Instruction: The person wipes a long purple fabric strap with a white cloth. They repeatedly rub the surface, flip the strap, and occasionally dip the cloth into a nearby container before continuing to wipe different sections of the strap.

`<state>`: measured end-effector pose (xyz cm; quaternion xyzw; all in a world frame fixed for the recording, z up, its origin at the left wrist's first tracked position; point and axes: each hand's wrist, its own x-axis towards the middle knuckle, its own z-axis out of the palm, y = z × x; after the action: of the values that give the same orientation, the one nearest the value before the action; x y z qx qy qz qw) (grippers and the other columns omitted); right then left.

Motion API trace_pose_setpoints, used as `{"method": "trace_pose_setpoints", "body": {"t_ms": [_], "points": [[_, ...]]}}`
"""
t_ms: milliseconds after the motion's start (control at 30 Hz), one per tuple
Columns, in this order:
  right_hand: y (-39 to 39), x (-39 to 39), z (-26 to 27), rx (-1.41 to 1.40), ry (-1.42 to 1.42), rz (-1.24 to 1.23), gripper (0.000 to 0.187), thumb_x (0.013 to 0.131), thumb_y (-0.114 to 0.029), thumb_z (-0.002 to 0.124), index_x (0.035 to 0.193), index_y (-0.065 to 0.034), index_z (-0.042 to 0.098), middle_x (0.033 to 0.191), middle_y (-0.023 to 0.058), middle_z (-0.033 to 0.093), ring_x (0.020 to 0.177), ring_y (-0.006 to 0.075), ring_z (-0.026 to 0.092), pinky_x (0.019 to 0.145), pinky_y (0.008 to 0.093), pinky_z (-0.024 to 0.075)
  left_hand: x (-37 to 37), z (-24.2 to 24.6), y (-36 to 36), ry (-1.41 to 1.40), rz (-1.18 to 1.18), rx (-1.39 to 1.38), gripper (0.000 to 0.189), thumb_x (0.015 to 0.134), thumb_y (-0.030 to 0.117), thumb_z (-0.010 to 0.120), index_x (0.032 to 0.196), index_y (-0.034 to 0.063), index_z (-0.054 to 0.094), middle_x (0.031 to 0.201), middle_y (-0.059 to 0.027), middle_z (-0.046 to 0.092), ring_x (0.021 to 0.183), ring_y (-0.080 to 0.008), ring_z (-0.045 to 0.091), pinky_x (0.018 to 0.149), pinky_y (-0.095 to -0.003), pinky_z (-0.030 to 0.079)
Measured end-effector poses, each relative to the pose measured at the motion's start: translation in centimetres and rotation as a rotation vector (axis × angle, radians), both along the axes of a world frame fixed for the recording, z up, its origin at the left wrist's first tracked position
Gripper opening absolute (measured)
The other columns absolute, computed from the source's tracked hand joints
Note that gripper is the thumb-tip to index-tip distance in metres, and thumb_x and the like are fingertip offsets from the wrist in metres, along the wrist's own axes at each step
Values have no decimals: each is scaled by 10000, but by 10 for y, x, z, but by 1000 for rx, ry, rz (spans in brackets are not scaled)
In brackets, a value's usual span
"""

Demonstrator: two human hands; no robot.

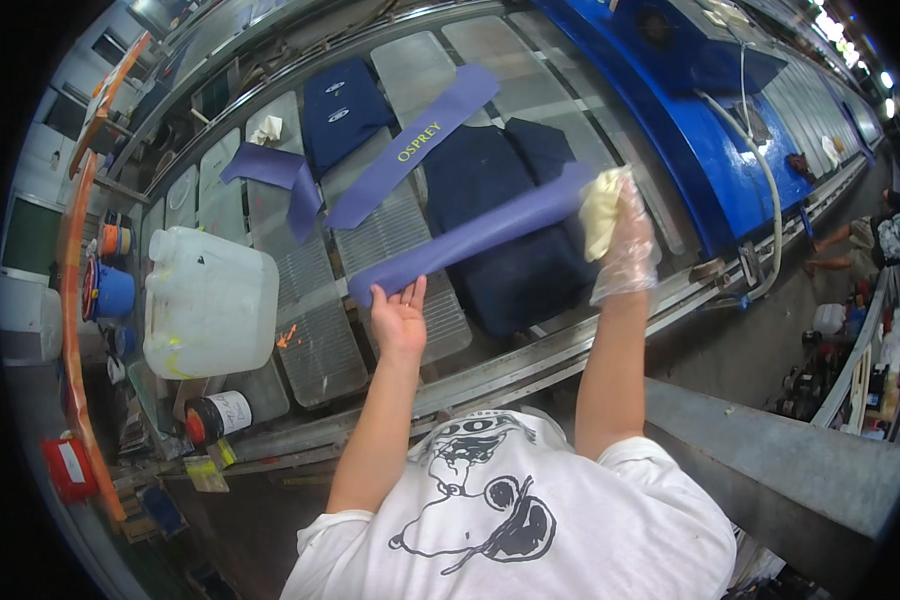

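A long purple fabric strip (472, 236) stretches between my two hands above a dark navy fabric piece (495, 277). My bare left hand (401, 319) grips its near-left end, thumb on top. My right hand (626, 225), in a clear plastic glove, holds a pale yellow cloth (604, 206) at the strip's far-right end. That end is blurred, and whether these fingers also pinch the strip cannot be told. Beyond lies a second purple strip (412, 150) with yellow lettering. A folded purple piece (281, 176) rests left of it.
Metal slats form the conveyor (319, 352). A translucent plastic jerrycan (214, 300) and a dark jar (217, 416) stand at left. Folded navy fabric (345, 109) and a crumpled white cloth (266, 130) lie farther back. A blue machine housing (690, 127) borders the right; another person (870, 232) is beyond.
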<state>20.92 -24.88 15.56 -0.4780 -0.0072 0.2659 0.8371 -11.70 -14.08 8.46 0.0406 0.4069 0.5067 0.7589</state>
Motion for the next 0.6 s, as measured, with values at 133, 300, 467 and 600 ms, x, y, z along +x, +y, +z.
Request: {"method": "trace_pose_setpoints", "body": {"t_ms": [133,300,467,600], "points": [[-19,-43,-69,14,242,53,386,1052,-411,721,1140,-36,726,967,90,765,796,220,753,695,349,635,-21,-32,-6,134,21,24,571,1201,418,330,1537,-43,370,1560,-237,466,1483,-409,493,1204,-543,531],[-38,-91,-118,-28,582,139,303,1093,-351,627,1193,-73,698,1034,96,759,893,253,759,760,391,646,-36,-29,-8,175,-22,117,501,1198,367,393,1538,0,373,1530,-235,508,1436,-412,542,1136,-545,574],[-26,-99,-122,-126,109,219,390,1056,-219,705,1390,-27,645,1168,87,727,1011,197,730,885,368,606,-72,-38,-26,347,-58,159,446,1187,325,466,1477,-13,464,1443,-187,576,1304,-318,612,1103,-504,593],[21,-121,-97,-594,-803,179,402,1010,-237,738,1358,-50,662,1137,140,723,963,290,731,835,413,599,-110,-54,-46,372,-71,148,388,1164,293,540,1423,4,531,1409,-148,603,1246,-275,626,1055,-477,599]]}}
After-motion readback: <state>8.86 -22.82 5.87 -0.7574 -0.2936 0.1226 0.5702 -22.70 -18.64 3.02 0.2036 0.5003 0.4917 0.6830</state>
